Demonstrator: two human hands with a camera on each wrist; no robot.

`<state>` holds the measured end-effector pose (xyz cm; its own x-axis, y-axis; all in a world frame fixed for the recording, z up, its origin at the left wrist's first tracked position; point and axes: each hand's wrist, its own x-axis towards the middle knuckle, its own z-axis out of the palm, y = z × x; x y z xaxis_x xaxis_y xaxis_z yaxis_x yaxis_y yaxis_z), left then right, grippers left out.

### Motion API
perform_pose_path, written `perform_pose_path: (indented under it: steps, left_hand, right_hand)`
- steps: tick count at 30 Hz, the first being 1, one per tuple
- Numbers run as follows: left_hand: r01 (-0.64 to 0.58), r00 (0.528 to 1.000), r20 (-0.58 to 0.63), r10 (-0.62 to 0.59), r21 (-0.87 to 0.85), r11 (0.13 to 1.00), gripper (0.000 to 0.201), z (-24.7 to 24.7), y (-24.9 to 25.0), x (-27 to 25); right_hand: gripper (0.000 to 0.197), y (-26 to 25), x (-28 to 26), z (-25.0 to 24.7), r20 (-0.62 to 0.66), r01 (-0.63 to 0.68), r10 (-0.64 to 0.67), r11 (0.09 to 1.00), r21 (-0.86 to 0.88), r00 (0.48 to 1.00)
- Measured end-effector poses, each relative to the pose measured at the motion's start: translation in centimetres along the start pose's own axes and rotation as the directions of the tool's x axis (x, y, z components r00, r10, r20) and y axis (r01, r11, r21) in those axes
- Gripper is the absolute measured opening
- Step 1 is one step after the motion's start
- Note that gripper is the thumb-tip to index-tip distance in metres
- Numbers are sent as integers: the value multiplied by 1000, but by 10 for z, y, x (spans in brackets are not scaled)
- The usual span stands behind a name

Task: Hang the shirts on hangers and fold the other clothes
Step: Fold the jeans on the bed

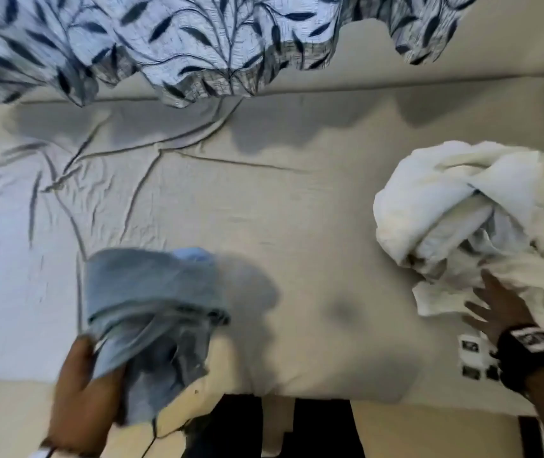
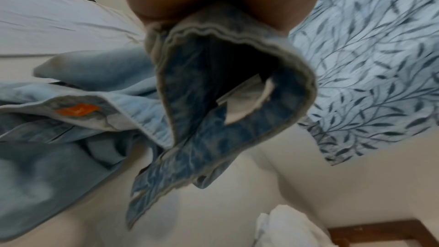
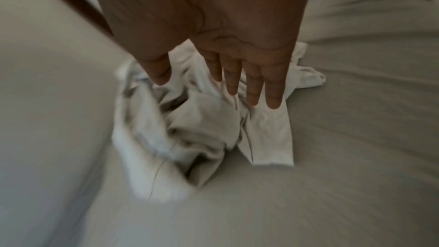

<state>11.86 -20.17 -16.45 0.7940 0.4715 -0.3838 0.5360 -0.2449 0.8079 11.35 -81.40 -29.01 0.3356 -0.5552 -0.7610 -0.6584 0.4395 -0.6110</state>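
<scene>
- L hand (image 1: 82, 375): fingers curled round a bunched denim shirt (image 1: 151, 302), held at the near-left edge of the bed (image 1: 297, 209). The wrist view shows the grip sits at the collar (image 2: 237, 85), w/ a white label inside and an orange tab further along the cloth.
- R hand (image 1: 501, 309): released, fingers straight and spread, holding nothing. Fingertips (image 3: 274, 100) reach over the near edge of the white clothes pile (image 1: 468, 206); whether they touch the cloth I cannot tell, since the frame is blurred.
- White pile: crumpled heap on the right side of the bed, well apart from the denim shirt. What garments are in it I cannot tell.
- Leaf-print cloth (image 1: 198, 44): hangs across the far side of the bed, its hem above the sheet.
- No hanger shows in any view.
- Step in hand, as I judge it: I am sorting, i.e. carrying the denim shirt in the L hand while the R hand goes for the next item.
- How to do it well:
  - Keep the collar grip, so the shirt hangs open from the top and is ready for a hanger.
  - Take one layer only from the white pile, by an edge or cuff, not a fistful.
  - Lift it clear before spreading, so the rest of the heap does not drag along.
  - Lay it on the flat sheet between the two items, which I judge the best spot for folding.
</scene>
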Motion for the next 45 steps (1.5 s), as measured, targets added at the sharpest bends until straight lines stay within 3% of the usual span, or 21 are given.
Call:
perform_pose_path:
  steps: [2,3,4,6,8,10,13,15,17,21,25,28,30,32,34,35,37,38,39,43,45]
  left_hand:
    - [35,997,74,-36,2,999,21,15,44,-34]
    - [46,994,97,-49,32,998,35,9,56,-39]
    - [49,995,82,-54,61,997,52,3,66,-43]
    - [7,990,141,-9,18,1000,70,-7,97,-51]
    - [-70,976,204,72,-14,997,67,-25,138,-60]
    - [-141,953,263,148,-46,989,60,-43,180,-76]
    - [-140,886,388,253,-297,945,69,-84,239,-99]
    - [-174,840,403,364,-436,883,73,-110,273,-109]
    - [-165,796,406,449,-568,806,77,-142,305,-120]
    - [-161,750,316,582,-765,623,62,-202,347,-129]
    - [-128,714,314,626,-821,557,52,-241,354,-120]
    - [-126,761,282,584,-819,560,52,-251,351,-127]
    - [-184,788,285,546,-737,650,35,-258,337,-131]
    - [-255,758,380,530,-575,777,25,-264,309,-121]
    - [-410,732,489,475,-241,880,46,-270,280,-108]
    - [-545,716,533,451,23,838,58,-272,268,-101]
    - [-703,698,565,440,425,571,61,-269,249,-98]
    - [-744,667,557,494,470,474,62,-265,243,-102]
    - [-790,612,572,546,414,452,62,-261,238,-107]
    - [-879,300,725,620,-43,475,52,-225,233,-131]
    - [-868,285,697,657,-104,486,29,-206,227,-136]
  right_hand:
    - [31,9,-67,6,104,-70,75,996,-52,992]
    - [23,14,-105,16,183,-81,97,992,-93,978]
    - [17,22,-144,28,282,-24,73,985,-173,957]
    - [32,33,-216,52,403,235,-97,921,-310,910]
    - [24,36,-297,83,568,502,-251,795,-341,784]
    - [38,37,-364,112,712,666,-318,693,-276,626]
    - [88,31,-452,153,819,828,-356,510,-232,450]
    - [96,24,-493,174,763,862,-463,447,-237,450]
    - [67,13,-524,182,601,885,-656,407,-228,457]
    - [15,-35,-559,172,288,955,-918,224,-192,273]
    - [24,-78,-598,154,152,976,-985,50,-212,83]
    - [9,-88,-616,146,174,988,-983,31,-153,58]
    - [12,-89,-622,139,210,990,-976,30,-141,60]
    - [13,-87,-625,130,254,989,-966,5,-149,43]
    - [11,-83,-625,123,315,989,-948,-17,-149,31]
    - [11,-80,-625,123,344,988,-939,-26,-152,28]
    - [15,-70,-621,127,397,987,-917,-21,-159,45]
    - [17,-63,-619,130,421,989,-905,-5,-150,59]
    - [17,-56,-618,134,444,991,-893,7,-135,67]
    - [12,-38,-624,148,533,998,-846,-22,-65,16]
    - [12,-35,-628,151,573,997,-820,-45,-64,0]
